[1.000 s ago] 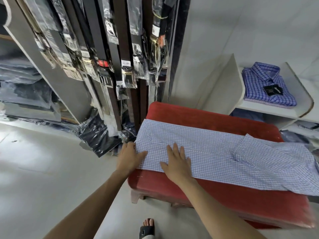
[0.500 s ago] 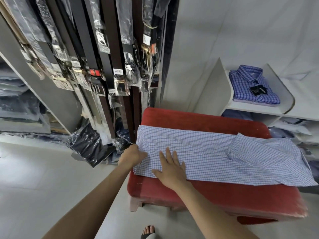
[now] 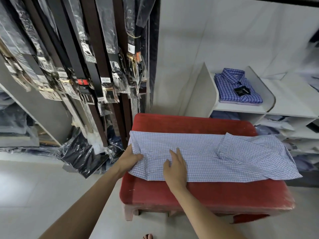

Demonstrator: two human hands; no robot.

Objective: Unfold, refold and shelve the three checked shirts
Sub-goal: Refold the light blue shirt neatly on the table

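A pale blue checked shirt (image 3: 198, 152) lies lengthwise across the red padded stool (image 3: 189, 192), its sleeve folded over at the right. My left hand (image 3: 130, 159) grips the shirt's left hem, which is bunched and lifted a little. My right hand (image 3: 176, 168) rests flat on the cloth just to the right, fingers spread. A darker blue checked shirt (image 3: 236, 87), folded with a black tag, lies on the white shelf (image 3: 241, 107) at the right.
A rack of belts in plastic sleeves (image 3: 82, 69) hangs at the left, close to the stool's left end. Dark wrapped packs (image 3: 81, 157) lie on the floor below it. Lower shelves at the right (image 3: 284, 131) hold more folded clothes. My foot (image 3: 147, 236) shows at the bottom.
My left hand went from lying flat on the hem to closing on it and lifting it. The right hand shifted slightly right on the cloth.
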